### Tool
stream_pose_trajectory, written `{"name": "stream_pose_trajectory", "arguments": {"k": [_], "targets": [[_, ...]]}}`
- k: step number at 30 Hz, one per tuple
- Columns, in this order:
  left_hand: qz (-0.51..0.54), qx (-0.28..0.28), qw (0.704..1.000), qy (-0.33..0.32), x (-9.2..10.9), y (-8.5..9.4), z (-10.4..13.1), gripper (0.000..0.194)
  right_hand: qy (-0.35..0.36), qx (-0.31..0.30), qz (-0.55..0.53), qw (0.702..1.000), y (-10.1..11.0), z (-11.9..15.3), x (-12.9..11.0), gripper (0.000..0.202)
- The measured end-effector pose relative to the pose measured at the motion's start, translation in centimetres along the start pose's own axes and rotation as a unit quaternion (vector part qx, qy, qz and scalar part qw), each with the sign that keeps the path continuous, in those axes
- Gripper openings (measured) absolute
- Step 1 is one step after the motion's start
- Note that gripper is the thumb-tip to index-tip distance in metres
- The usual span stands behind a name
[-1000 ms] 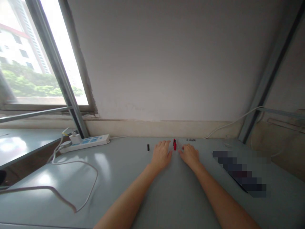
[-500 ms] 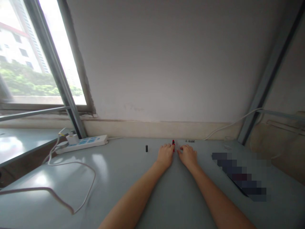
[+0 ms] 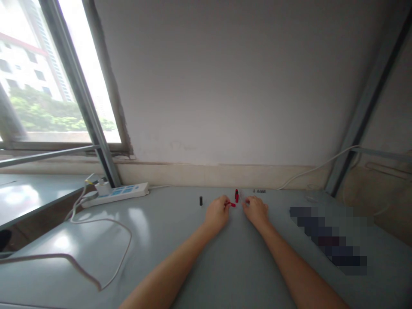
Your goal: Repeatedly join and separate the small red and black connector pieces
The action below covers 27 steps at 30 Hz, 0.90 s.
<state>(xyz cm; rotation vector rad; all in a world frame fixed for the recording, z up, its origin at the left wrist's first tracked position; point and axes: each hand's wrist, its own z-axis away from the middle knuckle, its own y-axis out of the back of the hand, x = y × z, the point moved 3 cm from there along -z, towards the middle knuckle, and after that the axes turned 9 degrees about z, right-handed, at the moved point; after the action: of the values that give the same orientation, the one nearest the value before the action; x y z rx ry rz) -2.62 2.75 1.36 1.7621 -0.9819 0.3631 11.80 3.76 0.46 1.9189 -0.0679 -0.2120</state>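
My left hand [image 3: 218, 213] is closed in a pinch around a small red piece [image 3: 233, 205], whose wider end sticks out to the right of the fingertips. Just beyond that piece stands a small red-and-dark object [image 3: 237, 196], apart from both hands. My right hand [image 3: 256, 210] rests on the table to its right with fingers curled together. Something pale and see-through shows faintly by those fingertips, too small to name. Left of my left hand, a short black cylinder [image 3: 201, 201] stands upright.
Several tiny dark pieces [image 3: 261, 191] lie in a row near the wall. A white power strip [image 3: 116, 195] with plugs and a looping cable [image 3: 128, 240] occupies the left of the grey table [image 3: 244, 266]. A blurred-out dark flat item [image 3: 328, 240] lies on the right.
My left hand has drawn back slightly to the left from the standing red object, with a red piece now visible in its fingers. My right hand stays nearly in place. The view has shifted slightly.
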Motion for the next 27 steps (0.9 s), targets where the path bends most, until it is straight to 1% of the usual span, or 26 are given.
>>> {"name": "stream_pose_trajectory", "arguments": {"k": [5,10,17,24,27], "targets": [[0.119,0.072,0.99,0.022,-0.8,0.3,1.1,0.008,0.016,-0.012,-0.021,1.0,0.7,0.2,-0.3,0.021],[0.162,0.113,0.979,0.046,-0.9,1.0,1.2,0.006,0.083,-0.011,-0.059,0.995,1.5,0.7,-1.0,0.022],[0.193,0.131,0.972,0.031,-1.0,1.1,1.1,0.008,0.159,0.006,-0.089,0.983,1.5,0.8,-2.0,0.023],[0.213,0.138,0.967,0.019,-1.1,1.3,1.0,0.008,0.206,0.023,-0.096,0.974,1.9,1.0,-2.5,0.024],[0.224,0.134,0.965,0.004,-1.1,1.2,1.0,0.01,0.209,0.032,-0.108,0.971,1.9,1.1,-2.6,0.025]]}}
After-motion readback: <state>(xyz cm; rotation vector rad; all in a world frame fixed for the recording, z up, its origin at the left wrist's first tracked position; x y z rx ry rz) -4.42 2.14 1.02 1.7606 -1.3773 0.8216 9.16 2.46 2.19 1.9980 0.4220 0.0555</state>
